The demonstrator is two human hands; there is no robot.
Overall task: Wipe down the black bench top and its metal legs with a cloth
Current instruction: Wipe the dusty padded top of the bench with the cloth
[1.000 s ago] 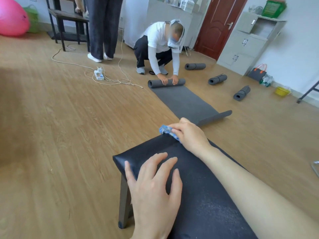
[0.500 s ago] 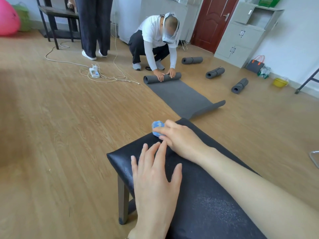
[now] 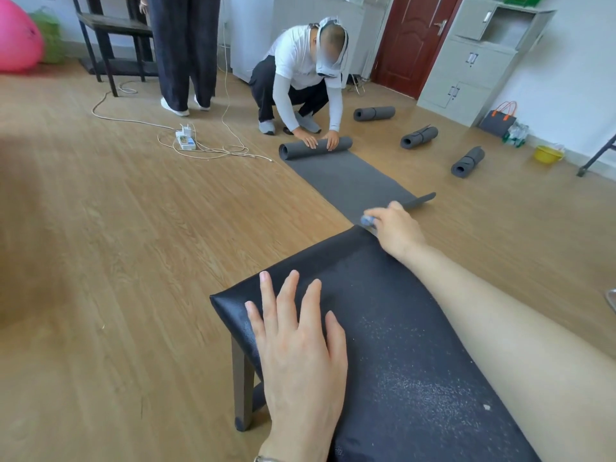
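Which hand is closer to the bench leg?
Left. The left hand lies flat on the top just above the leg; the right hand holds the cloth at the far corner.

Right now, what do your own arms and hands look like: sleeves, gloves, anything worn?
No gloves on the left hand or right hand. The right forearm is bare, no sleeve showing. A thin metallic band, perhaps a watch strap, shows at the left wrist.
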